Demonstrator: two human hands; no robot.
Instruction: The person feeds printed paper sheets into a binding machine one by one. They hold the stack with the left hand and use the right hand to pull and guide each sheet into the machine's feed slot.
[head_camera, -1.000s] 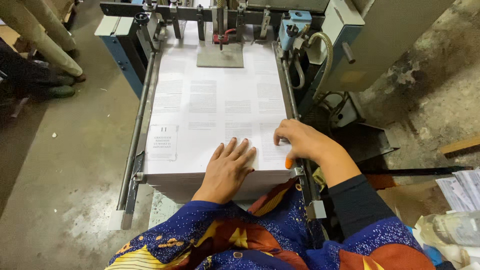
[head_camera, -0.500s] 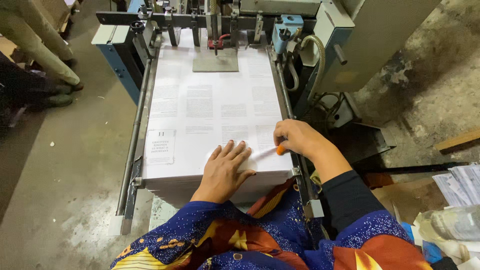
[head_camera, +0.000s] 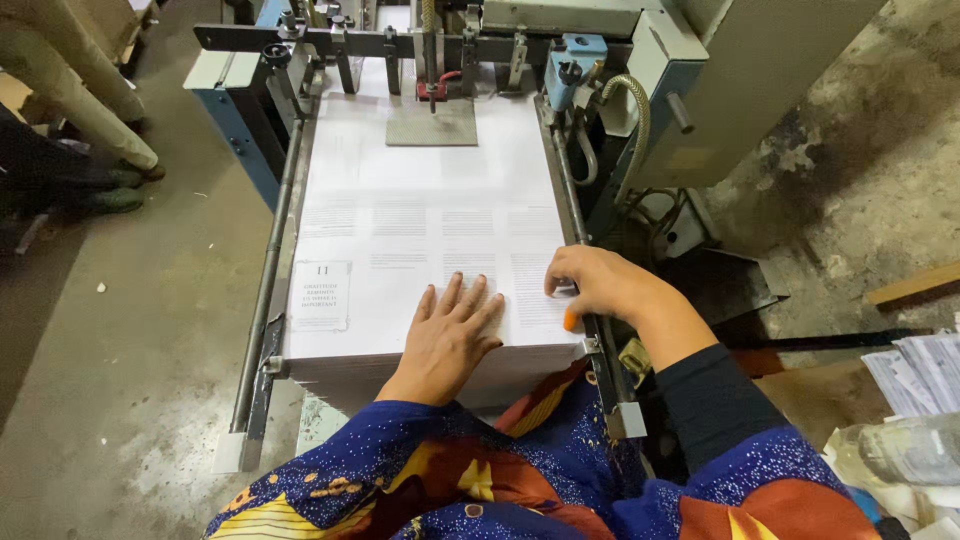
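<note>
Stack-squaring step, as I judge it: both my hands are on top of the paper stack (head_camera: 420, 220) sitting in the feeder machine (head_camera: 700, 80).

My left hand (head_camera: 450, 335) lies flat on the near edge of the stack. The palm is down and the fingers are spread and straight, gripping nothing, just pressing the top sheet.

My right hand (head_camera: 595, 285) is at the near-right corner of the stack, touching the right side rail (head_camera: 565, 190). Its fingers are bent, with the tips on the top sheet. I cannot tell whether they pinch a sheet edge or only rest there. A small orange thing (head_camera: 570, 320) shows under that hand at the stack's right edge, and I cannot tell what it is.

The stack fills the bed between the right rail and the left side rail (head_camera: 270, 290). A metal plate (head_camera: 432, 125) rests on the far end of the stack. A small printed slip (head_camera: 320, 296) lies on its near-left part, well apart from both hands.

Loose papers (head_camera: 925, 365) are off to the right of the stack on the floor side. Another person's legs (head_camera: 70, 80) are far left of the stack.

Judgement on the next move: it calls for even downward pressure from the flat hand, so the top sheets don't slide. It also needs the right fingertips to stay against the rail edge, so the right side of the stack stays flush.
</note>
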